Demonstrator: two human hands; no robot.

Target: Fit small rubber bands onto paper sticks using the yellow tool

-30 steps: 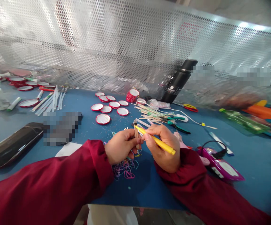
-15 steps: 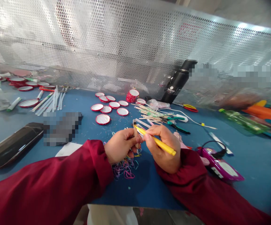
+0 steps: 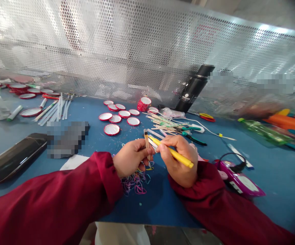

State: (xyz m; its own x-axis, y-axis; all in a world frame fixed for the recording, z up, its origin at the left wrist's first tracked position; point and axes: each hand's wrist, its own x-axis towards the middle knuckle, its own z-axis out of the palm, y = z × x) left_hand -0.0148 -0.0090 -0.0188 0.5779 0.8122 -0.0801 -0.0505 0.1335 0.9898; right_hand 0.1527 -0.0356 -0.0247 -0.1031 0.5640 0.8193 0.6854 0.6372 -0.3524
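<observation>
Between the thumb and fingers of my left hand is a flat wooden stick, held upright with a dark band near its top end. My right hand grips a yellow marker like a pen, its tip pointing up and left, a small gap from the stick. Below my left hand lies a tangle of coloured rubber bands, partly hidden by the fingers. Behind my hands is a loose pile of thin wooden sticks, with green-handled pliers beside it.
Red-rimmed lids lie behind my left hand. A black bottle leans against the perforated metal screen. To the left are a dark phone and clear plastic strips; to the right, a purple device and a green plastic bottle.
The yellow marker has drawn back slightly to the right, away from the stick's top. My left hand has stayed nearly still, and the stick's dark band now shows more fully.
</observation>
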